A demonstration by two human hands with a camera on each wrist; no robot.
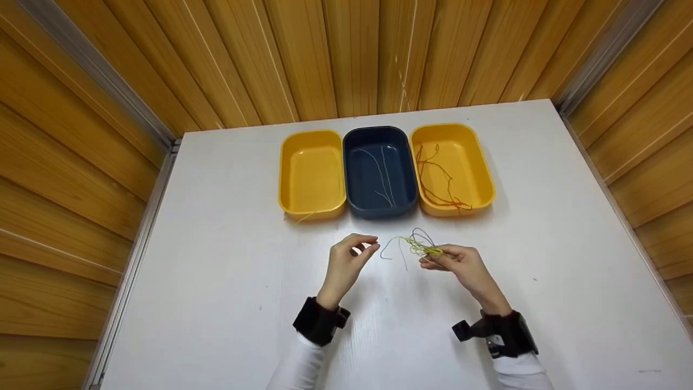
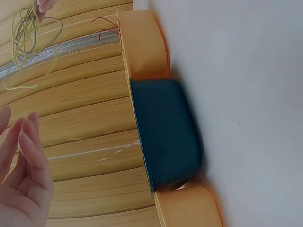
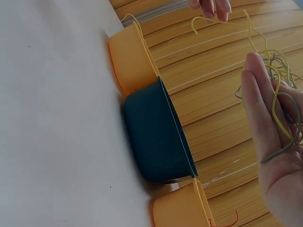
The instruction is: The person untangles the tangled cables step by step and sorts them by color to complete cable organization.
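Note:
A tangled bunch of yellow and grey strings point(image 1: 425, 248) is pinched between the thumb and fingers of my right hand point(image 1: 472, 272). Loose ends hang from the bunch toward the left; in the right wrist view, a yellow string point(image 3: 277, 106) and a grey one drape over the palm. My left hand point(image 1: 344, 265) is just left of the loose ends, thumb and fingertips bent toward each other. Nothing lies between its fingers in the left wrist view, where the left hand point(image 2: 28, 177) faces up beneath a dangling yellow end.
Three bins stand side by side beyond my hands on a white table point(image 1: 227, 260). The left yellow bin point(image 1: 285, 173) has a yellow string over its front rim. Pale strings lie in the dark blue bin point(image 1: 354, 206), red-orange strings in the right yellow bin point(image 1: 484, 179). Wood-look panels point(image 1: 352, 54) enclose the table.

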